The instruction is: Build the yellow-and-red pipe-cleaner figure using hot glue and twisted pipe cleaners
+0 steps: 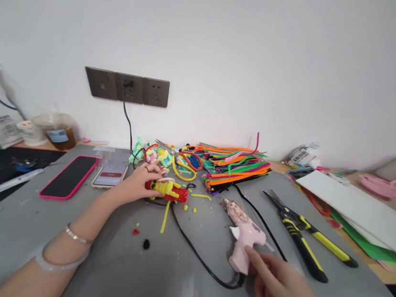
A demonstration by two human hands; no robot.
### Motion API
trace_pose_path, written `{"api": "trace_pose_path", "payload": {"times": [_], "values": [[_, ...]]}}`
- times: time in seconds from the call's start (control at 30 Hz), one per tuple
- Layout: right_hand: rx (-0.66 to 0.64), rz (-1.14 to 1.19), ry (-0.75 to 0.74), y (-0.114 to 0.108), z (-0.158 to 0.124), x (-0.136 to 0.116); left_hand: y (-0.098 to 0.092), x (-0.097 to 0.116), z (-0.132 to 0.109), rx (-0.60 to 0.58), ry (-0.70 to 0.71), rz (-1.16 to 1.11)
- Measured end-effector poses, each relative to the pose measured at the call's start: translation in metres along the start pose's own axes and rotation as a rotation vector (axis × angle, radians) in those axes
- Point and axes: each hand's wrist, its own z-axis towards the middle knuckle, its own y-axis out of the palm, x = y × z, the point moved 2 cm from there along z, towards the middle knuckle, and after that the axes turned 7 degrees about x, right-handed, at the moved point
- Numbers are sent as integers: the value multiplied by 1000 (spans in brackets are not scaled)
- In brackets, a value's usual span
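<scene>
My left hand point(143, 180) is closed around a small red and yellow craft figure point(169, 190), held just above the grey mat. A yellow pipe cleaner strip point(165, 217) lies below it. At the right, a pale pink hot glue gun point(244, 238) rests on the mat, its nozzle towards the back left and a small light glowing on its body. My right hand point(271, 283) is at the gun's handle, the forefinger stretched out against it. The other fingers hang loosely below, apart from the handle and partly hidden.
Pliers with yellow and black handles point(311, 237) lie on the right. Behind are bundled pipe cleaners point(235, 167) and a heap of colourful scraps with scissors point(165, 145). Two phones point(69, 177) lie left, near a drink cup point(58, 134). Black cable point(199, 259) loops across the mat.
</scene>
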Motion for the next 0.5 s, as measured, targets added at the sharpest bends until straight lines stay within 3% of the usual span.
{"api": "trace_pose_path", "payload": {"times": [0.1,0.2,0.33,0.4,0.5], "values": [[35,-135,-106,-4,-9,-15,-2,-2,0,81,63,16],[92,-143,-380,-3,-8,-44,-6,-1,0,161,109,21],[321,-200,-631,14,12,-79,-10,-1,0,222,124,33],[306,-278,-713,29,23,-92,-10,-1,0,230,146,41],[252,-355,-693,48,36,-105,-10,0,-2,239,187,39]]}}
